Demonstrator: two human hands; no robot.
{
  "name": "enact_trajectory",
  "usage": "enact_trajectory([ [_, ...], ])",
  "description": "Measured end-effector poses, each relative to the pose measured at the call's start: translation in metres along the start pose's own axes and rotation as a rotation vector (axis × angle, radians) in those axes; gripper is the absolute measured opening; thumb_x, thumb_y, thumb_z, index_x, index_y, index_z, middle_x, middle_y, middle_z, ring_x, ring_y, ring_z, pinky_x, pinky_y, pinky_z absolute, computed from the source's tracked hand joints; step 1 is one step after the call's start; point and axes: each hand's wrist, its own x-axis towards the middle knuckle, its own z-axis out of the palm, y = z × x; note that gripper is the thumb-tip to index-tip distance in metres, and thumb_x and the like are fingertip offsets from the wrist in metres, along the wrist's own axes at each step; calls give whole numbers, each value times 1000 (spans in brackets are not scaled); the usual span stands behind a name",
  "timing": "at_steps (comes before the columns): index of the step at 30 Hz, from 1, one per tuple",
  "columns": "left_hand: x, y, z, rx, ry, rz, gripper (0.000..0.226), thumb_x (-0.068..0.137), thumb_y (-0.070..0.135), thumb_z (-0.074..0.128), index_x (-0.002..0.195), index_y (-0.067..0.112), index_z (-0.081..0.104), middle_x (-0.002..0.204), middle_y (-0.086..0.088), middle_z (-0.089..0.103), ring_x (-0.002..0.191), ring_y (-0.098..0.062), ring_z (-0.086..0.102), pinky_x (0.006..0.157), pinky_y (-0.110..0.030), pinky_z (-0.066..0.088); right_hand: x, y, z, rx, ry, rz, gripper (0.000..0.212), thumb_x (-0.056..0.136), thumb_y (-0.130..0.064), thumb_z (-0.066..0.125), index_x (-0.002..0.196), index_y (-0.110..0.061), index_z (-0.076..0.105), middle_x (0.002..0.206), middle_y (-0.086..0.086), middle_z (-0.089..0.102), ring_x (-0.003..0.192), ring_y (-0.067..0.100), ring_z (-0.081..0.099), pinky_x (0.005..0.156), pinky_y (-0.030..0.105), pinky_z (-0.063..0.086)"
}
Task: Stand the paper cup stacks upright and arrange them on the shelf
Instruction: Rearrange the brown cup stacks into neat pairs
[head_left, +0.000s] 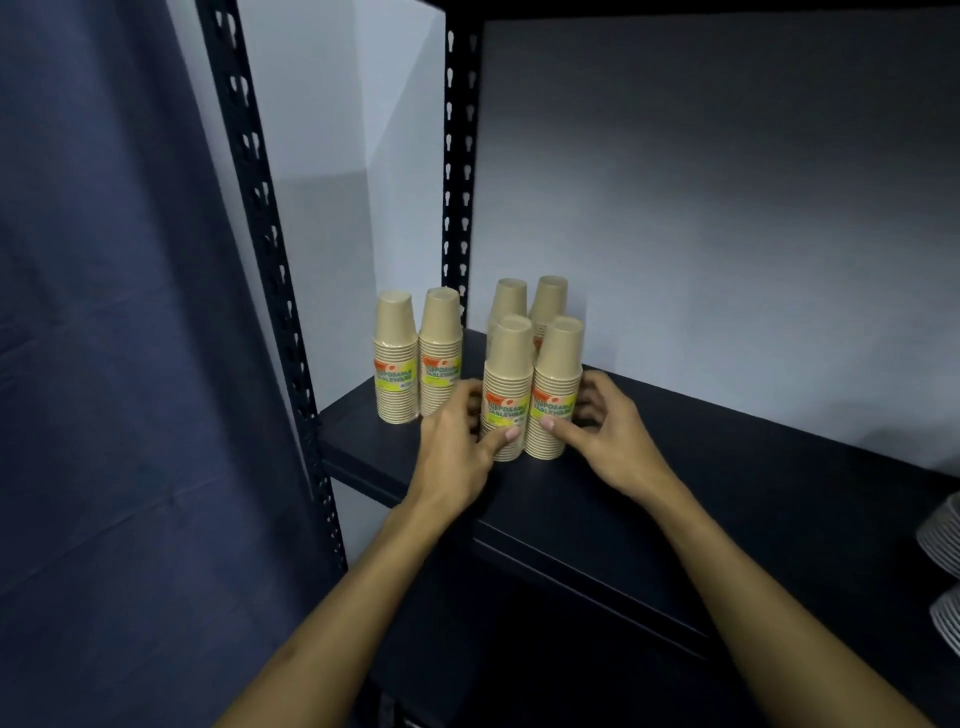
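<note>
On the shelf (675, 467), left end, we see six cup stacks upright, bases up: two far left (397, 358), two at back (550, 301), two in front. L hand (457, 441) curls round the front-left stack (508, 389), thumb on its label. R hand (605, 431) grips the front-right stack (557, 389), fingers bent behind it. Front stacks touch.
</note>
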Motion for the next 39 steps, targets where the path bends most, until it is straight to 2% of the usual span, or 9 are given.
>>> enact_trajectory([
  [3, 7, 6, 21, -22, -80, 17, 53, 81, 19, 83, 127, 18, 57, 99, 24, 63, 90, 19, 61, 81, -8, 52, -7, 8, -23, -20, 33, 21, 55, 83, -24, 79, 130, -21, 51, 122, -5, 66, 109, 9, 65, 92, 31, 56],
  [8, 26, 17, 66, -34, -207, 52, 51, 84, 18, 80, 129, 17, 56, 102, 19, 63, 89, 14, 58, 77, -1, 47, -17, 25, -65, -53, 103, 76, 55, 86, -24, 76, 133, -21, 48, 125, -7, 65, 113, 7, 64, 97, 33, 54],
  [13, 52, 25, 114, -17, -306, 106, 50, 86, 12, 76, 130, 14, 52, 117, 2, 69, 106, -7, 66, 92, -25, 54, -15, 44, -94, -68, 214, 123, 53, 91, -16, 70, 137, -20, 44, 130, -1, 62, 118, 11, 61, 100, 37, 52],
  [20, 91, 20, 149, 15, -373, 137, 53, 89, 11, 73, 136, 12, 48, 125, -5, 68, 113, -17, 66, 94, -31, 54, 4, 61, -104, -107, 322, 149, 55, 94, -14, 66, 140, -22, 37, 130, -2, 56, 117, 13, 57, 91, 23, 49],
  [25, 104, 13, 166, -52, -347, 94, 53, 90, 10, 72, 138, 15, 49, 121, 2, 67, 107, -5, 61, 81, -5, 46, 21, 71, -106, -108, 357, 176, 56, 96, -11, 62, 143, -22, 34, 137, 1, 52, 121, 14, 54, 93, 23, 46],
  [27, 108, 9, 170, -96, -325, 75, 53, 89, 11, 74, 136, 15, 51, 117, 5, 66, 106, -4, 61, 83, -7, 47, 25, 74, -107, -104, 362, 187, 57, 97, -10, 61, 145, -23, 32, 138, 0, 52, 120, 12, 53, 90, 19, 45],
  [30, 112, 5, 172, -144, -315, 51, 54, 85, 12, 78, 133, 17, 55, 111, 8, 66, 105, -7, 64, 90, -21, 53, 27, 80, -111, -110, 341, 181, 60, 96, -11, 62, 146, -24, 31, 139, 0, 52, 124, 14, 53, 99, 28, 46],
  [36, 115, 3, 172, -179, -314, 29, 54, 83, 12, 80, 132, 18, 56, 110, 10, 64, 95, 4, 61, 74, -3, 48, 28, 84, -110, -134, 361, 163, 62, 95, -14, 65, 146, -25, 32, 140, 2, 54, 127, 15, 53, 99, 28, 45],
  [39, 116, 1, 173, -184, -313, 25, 55, 83, 12, 80, 132, 17, 56, 111, 9, 64, 98, -1, 62, 74, -2, 47, 29, 84, -109, -144, 374, 160, 62, 94, -14, 66, 146, -24, 34, 136, -3, 54, 123, 11, 52, 94, 20, 44],
])
